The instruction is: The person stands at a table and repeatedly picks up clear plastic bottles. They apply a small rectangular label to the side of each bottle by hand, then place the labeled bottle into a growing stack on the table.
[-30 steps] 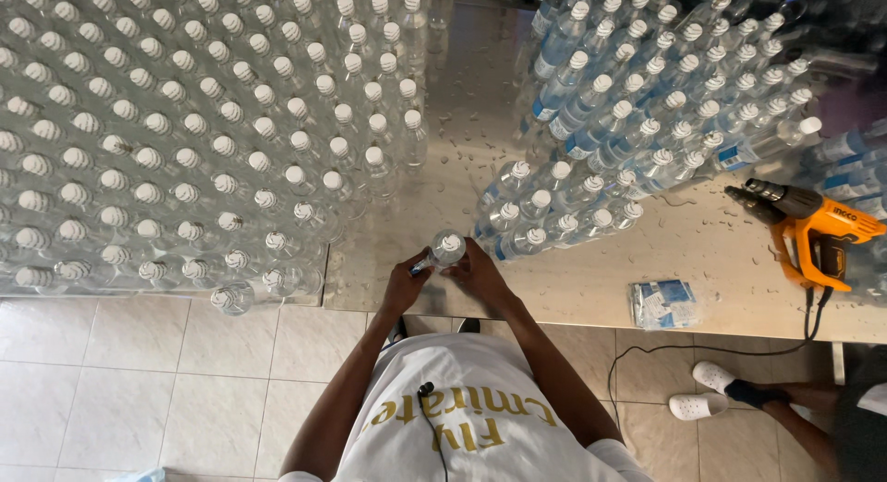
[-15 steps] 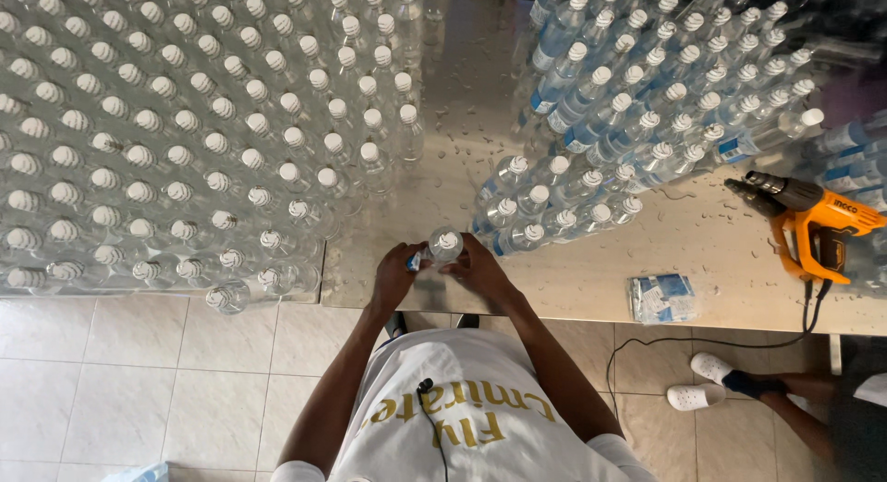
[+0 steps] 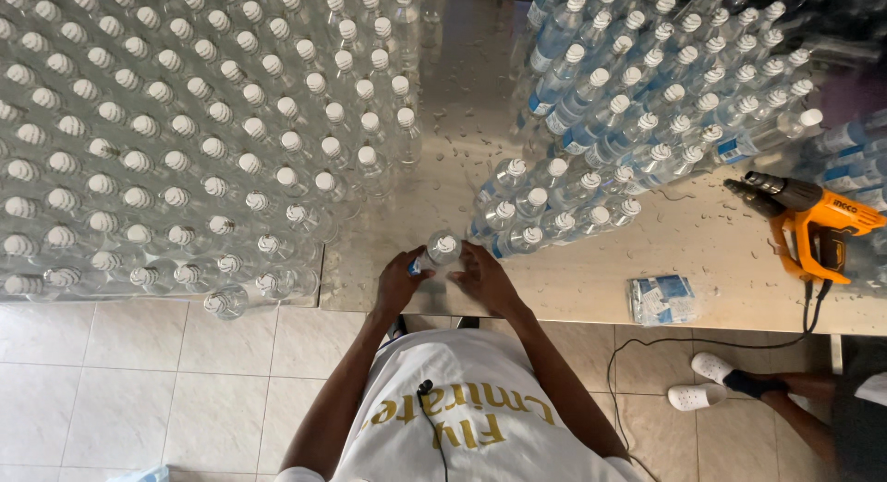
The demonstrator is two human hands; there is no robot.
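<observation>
Your fingers (image 3: 420, 260) close on a small capped bottle (image 3: 442, 250), left hand (image 3: 399, 283) and right hand (image 3: 482, 279) both holding it at the lower-centre edge of the steel surface (image 3: 601, 279). The surface looks wet (drops everywhere); grip could slip, toppling the labelled bottles (image 3: 517, 225) just beside. Against the earlier frame: hands and bottle unchanged, same spot.

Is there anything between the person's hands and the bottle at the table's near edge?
Nothing visible. The left hand and right hand are already on the bottle, one each side, and the steel table just around it is bare.
</observation>
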